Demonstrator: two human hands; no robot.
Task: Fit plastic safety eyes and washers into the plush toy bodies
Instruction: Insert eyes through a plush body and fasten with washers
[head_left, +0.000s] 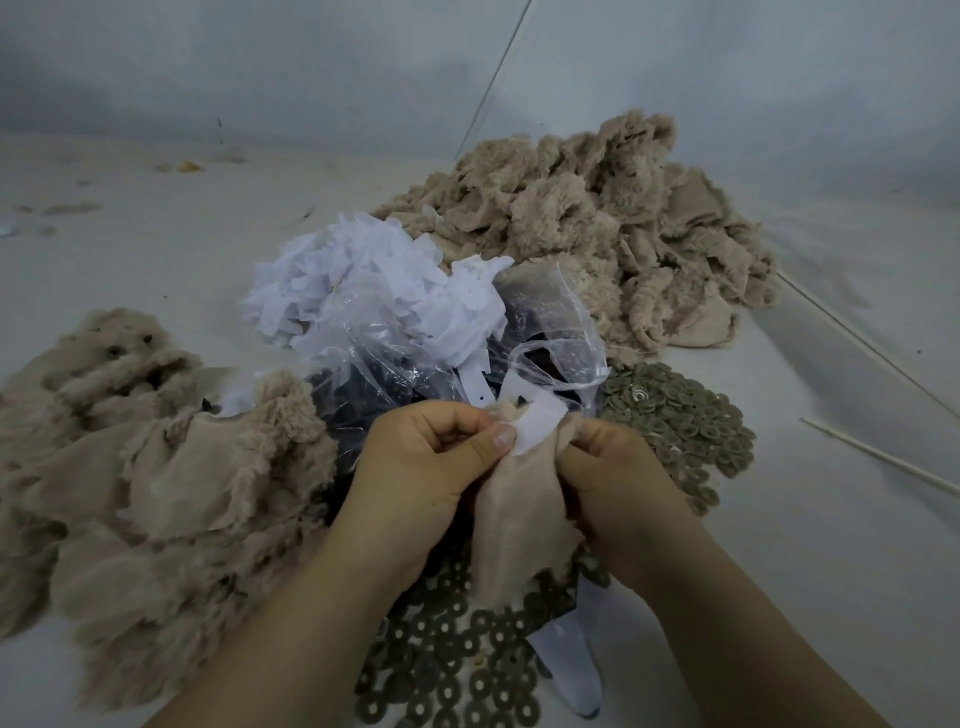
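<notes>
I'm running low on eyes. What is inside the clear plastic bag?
Inside the clear plastic bag lies a dark mass of small black pieces, likely eyes. White fabric scraps cover its far side, so the amount stays hidden.

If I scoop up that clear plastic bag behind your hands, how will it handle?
Probably floppy: the clear plastic bag sags in crumpled folds. Likely slippery, given its glossy film. Its mouth gapes, so the small dark pieces inside might spill when lifted.

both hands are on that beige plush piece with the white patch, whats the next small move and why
Probably reach the right hand to the washers beside it and pick one up. Both hands already pinch the plush piece inside out, the left hand pressing the white patch, where a dark tip shows; no washer is held yet.
</notes>
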